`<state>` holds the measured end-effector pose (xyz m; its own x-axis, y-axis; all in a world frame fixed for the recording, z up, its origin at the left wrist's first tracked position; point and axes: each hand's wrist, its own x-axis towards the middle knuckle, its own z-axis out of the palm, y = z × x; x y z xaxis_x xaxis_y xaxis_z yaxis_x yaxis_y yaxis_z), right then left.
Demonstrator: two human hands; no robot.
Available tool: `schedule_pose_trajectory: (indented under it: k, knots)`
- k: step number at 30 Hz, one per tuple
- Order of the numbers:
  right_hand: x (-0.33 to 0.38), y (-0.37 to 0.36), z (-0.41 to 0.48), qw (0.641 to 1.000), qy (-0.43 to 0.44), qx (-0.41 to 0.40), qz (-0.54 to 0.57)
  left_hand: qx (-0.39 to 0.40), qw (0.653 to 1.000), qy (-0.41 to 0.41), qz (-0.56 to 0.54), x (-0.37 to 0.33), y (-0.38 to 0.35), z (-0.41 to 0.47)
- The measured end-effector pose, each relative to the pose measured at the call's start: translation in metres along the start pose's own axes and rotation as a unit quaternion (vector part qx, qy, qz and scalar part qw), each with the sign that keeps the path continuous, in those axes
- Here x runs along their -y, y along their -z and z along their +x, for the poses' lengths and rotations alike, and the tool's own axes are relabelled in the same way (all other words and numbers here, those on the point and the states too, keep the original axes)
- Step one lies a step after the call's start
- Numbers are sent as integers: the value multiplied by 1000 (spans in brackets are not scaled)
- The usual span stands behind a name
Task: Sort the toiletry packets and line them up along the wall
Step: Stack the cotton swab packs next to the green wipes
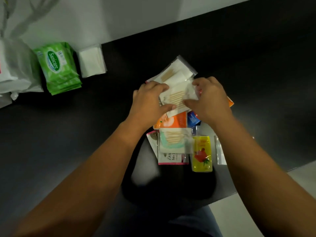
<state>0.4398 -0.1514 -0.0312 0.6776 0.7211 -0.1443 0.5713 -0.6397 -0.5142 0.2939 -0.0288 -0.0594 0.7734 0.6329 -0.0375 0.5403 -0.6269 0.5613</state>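
Both hands meet over a pile of packets in the middle of the black table [68,134]. My left hand [150,101] and my right hand [210,100] each grip one side of a clear cotton swab packet [177,98]. Behind it lies a second clear packet [177,71] with white pads and swabs. Nearer me lie an orange packet [172,121], a blue sachet [193,118], another swab packet [174,139], a white sachet [172,159] and a yellow packet [202,154]. Against the wall stand green Sanicare wipes [58,67] and a white pad packet [92,61].
A white plastic bag [13,65] sits at the far left against the wall [119,17]. A clear zip bag [220,151] lies partly under my right forearm. The table's right edge [256,187] meets a pale floor.
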Motion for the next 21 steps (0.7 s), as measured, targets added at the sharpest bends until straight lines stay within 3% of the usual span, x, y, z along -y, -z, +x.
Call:
schedule_pose_trajectory:
  k: [7, 13, 17, 21]
  knots:
    - [-5, 3, 2, 999, -23, 15, 40, 54, 992, 40, 109, -17, 8, 7]
    - [8, 7, 6, 998, 16, -26, 53, 31, 993, 70, -87, -11, 24, 0]
    - [33, 1, 13, 989, 37, -56, 128, -54, 977, 110, -173, 8, 41, -2]
    - [74, -22, 21, 984, 64, -38, 160, -183, 932, 161, -267, 31, 62, -1]
